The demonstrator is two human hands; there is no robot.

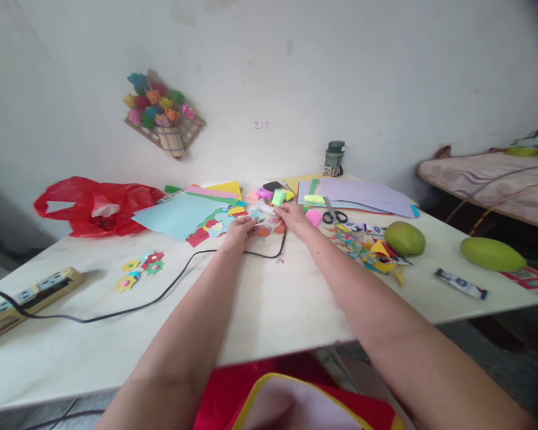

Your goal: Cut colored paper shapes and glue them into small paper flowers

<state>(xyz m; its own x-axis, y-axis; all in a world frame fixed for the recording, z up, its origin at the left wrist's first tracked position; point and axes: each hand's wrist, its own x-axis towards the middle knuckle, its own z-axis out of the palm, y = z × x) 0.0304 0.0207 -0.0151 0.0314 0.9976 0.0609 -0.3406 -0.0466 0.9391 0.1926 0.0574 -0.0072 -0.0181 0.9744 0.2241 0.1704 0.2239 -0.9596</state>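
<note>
Our left hand (241,232) and right hand (292,216) bend their fingers over paper cut-outs (263,231) on the counter (291,304); whether they pinch, we cannot tell; some paper flowers (153,263) have centres already; these cut-outs seem unassembled.

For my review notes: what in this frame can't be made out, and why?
All in the head view:
- Whatever the left hand and right hand pinch: fingertips small and blurred.
- Full contents of the red bag: hidden by its plastic.
- The power strip's far-left end: cut off by the left edge.
- Lettering on the tube: small, blurred.
</note>
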